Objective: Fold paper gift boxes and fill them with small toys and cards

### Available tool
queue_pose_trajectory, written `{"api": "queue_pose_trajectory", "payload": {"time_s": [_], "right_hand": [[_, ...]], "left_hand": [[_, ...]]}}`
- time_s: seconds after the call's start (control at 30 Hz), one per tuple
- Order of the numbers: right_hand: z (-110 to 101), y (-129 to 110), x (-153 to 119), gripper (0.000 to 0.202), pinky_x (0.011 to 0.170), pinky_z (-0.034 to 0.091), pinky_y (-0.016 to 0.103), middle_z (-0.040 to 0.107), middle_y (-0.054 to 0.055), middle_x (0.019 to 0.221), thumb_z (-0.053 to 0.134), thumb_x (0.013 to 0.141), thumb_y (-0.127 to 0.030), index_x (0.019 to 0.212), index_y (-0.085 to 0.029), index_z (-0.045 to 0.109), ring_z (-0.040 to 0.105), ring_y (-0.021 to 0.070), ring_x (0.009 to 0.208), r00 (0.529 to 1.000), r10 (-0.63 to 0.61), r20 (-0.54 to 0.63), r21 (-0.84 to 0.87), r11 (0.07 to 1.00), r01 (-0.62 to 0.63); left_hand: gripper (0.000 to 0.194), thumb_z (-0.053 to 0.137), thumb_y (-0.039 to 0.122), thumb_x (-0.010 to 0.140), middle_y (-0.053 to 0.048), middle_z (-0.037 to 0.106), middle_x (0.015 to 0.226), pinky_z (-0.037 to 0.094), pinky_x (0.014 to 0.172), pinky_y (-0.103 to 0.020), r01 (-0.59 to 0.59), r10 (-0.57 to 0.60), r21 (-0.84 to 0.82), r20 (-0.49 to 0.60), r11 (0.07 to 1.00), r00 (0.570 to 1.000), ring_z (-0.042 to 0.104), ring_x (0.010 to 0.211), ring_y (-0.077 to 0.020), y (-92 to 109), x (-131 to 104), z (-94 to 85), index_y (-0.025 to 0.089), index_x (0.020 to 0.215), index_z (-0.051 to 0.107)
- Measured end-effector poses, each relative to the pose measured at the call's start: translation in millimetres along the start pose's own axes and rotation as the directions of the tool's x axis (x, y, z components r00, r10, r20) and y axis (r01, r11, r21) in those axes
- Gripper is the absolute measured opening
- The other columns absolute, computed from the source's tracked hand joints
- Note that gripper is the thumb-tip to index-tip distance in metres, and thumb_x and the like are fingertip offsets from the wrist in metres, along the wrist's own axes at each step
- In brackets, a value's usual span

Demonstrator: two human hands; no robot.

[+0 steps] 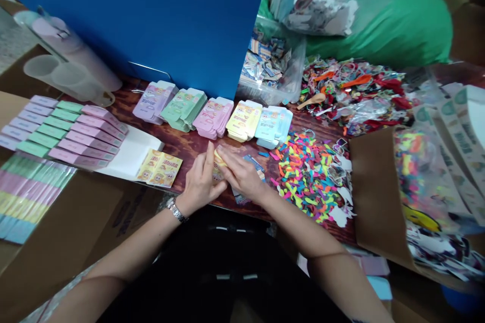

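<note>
My left hand (198,177) and my right hand (241,171) meet over the table, closed around a small yellow box (219,159). Fingers cover most of this box, so only its upper end and a strip of its printed face show. Left of my left hand, yellow boxes (165,170) with cartoon faces lie side by side at the edge of a white tray. Under and beside my right hand lie a few printed cards (253,162). Just beyond my fingers are stacks of flat pink cartons (214,117) and yellow cartons (244,120).
Purple (153,102), green (184,108) and blue (273,125) carton stacks complete the row below a blue panel (151,20). Colourful balloons (310,176) lie rightward, beside a cardboard box (379,197). Filled boxes (91,133) line the white tray (132,149) at left.
</note>
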State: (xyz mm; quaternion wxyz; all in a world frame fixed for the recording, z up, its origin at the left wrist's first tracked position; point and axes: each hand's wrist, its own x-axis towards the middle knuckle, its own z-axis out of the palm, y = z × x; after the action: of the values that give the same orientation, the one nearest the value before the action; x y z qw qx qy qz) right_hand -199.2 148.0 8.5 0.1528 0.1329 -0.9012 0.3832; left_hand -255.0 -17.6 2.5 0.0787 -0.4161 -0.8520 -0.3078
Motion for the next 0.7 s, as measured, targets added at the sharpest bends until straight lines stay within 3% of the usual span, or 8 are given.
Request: {"api": "queue_pose_trajectory", "payload": {"time_s": [0.13,0.2,0.27,0.37,0.5,0.6,0.63,0.7], "right_hand": [[0.0,8.5,-2.5,0.047,0.113,0.044,0.029,0.048,0.007,0.142,0.036,0.103,-0.035,0.144,-0.015,0.048,0.049,0.0143,0.132,0.997,-0.002,0.081,-0.014,1.0,0.003],[-16.2,20.7,6.2,0.048,0.109,0.046,0.031,0.054,0.006,0.136,0.037,0.103,-0.04,0.143,-0.017,0.05,0.053,0.0156,0.126,0.992,0.013,0.123,-0.068,0.998,-0.005],[-39.1,40.8,22.7,0.05,0.107,0.046,0.034,0.057,0.008,0.132,0.038,0.102,-0.043,0.143,-0.017,0.05,0.055,0.0184,0.121,0.993,0.096,0.074,-0.207,0.975,-0.079],[-71.1,79.6,54.9,0.055,0.11,0.041,0.039,0.053,0.012,0.135,0.045,0.099,-0.042,0.145,-0.012,0.047,0.051,0.0246,0.124,0.969,0.245,-0.006,-0.454,0.863,-0.221],[-86.1,117.9,88.0,0.089,0.114,0.034,0.046,0.038,0.015,0.148,0.067,0.084,-0.054,0.154,-0.012,0.031,0.036,0.0332,0.135,0.883,0.441,0.16,-0.633,0.732,-0.251],[-78.9,125.2,96.8,0.105,0.112,0.031,0.055,0.033,0.016,0.151,0.074,0.075,-0.06,0.156,-0.015,0.024,0.03,0.0375,0.138,0.791,0.563,0.239,-0.678,0.68,-0.279],[-75.4,125.1,97.2,0.105,0.112,0.029,0.057,0.034,0.016,0.15,0.075,0.074,-0.059,0.156,-0.016,0.025,0.029,0.0378,0.138,0.783,0.573,0.242,-0.681,0.675,-0.284],[-69.3,124.2,95.8,0.104,0.114,0.024,0.059,0.039,0.017,0.147,0.079,0.071,-0.055,0.154,-0.016,0.029,0.031,0.0377,0.136,0.815,0.535,0.224,-0.677,0.687,-0.264]], "left_hand": [[0.091,0.057,0.039,0.087,-0.016,0.055,0.112,0.053,0.079,-0.034,-0.01,0.001,0.129,0.069,0.992,0.998,0.057,0.097,-0.026,-2.4,-7.9,-7.6,0.006,0.155,0.006],[0.09,0.055,0.049,0.089,-0.016,0.057,0.108,0.052,0.078,-0.038,0.007,-0.039,0.31,0.097,0.951,0.995,0.056,0.093,-0.0283,-10.6,-15.8,-19.0,0.006,0.155,0.012],[0.091,0.053,0.058,0.088,-0.017,0.058,0.102,0.05,0.08,-0.045,0.041,-0.112,0.496,0.114,0.867,0.987,0.055,0.092,-0.0328,-22.8,-24.9,-31.1,0.005,0.154,0.019],[0.081,0.052,0.053,0.091,-0.023,0.058,0.113,0.039,0.095,-0.059,0.07,-0.207,0.628,0.148,0.775,0.967,0.051,0.109,-0.043,-43.1,-36.6,-41.0,0.004,0.15,0.03],[0.075,0.054,0.041,0.092,-0.027,0.035,0.148,0.019,0.106,-0.071,0.156,-0.298,0.63,0.126,0.76,0.946,0.029,0.134,-0.05,-59.2,-43.1,-38.6,0.005,0.152,0.026],[0.082,0.057,0.043,0.09,-0.026,0.028,0.153,0.013,0.106,-0.074,0.191,-0.303,0.574,0.105,0.796,0.947,0.024,0.139,-0.0497,-61.0,-42.2,-35.9,0.007,0.154,0.019],[0.084,0.058,0.045,0.089,-0.027,0.028,0.152,0.013,0.106,-0.075,0.191,-0.285,0.553,0.089,0.811,0.954,0.024,0.139,-0.05,-60.4,-40.5,-35.5,0.008,0.154,0.02],[0.086,0.061,0.05,0.087,-0.028,0.033,0.15,0.014,0.105,-0.075,0.177,-0.224,0.503,0.035,0.846,0.974,0.026,0.138,-0.0504,-57.5,-33.8,-34.2,0.01,0.153,0.023]]}}
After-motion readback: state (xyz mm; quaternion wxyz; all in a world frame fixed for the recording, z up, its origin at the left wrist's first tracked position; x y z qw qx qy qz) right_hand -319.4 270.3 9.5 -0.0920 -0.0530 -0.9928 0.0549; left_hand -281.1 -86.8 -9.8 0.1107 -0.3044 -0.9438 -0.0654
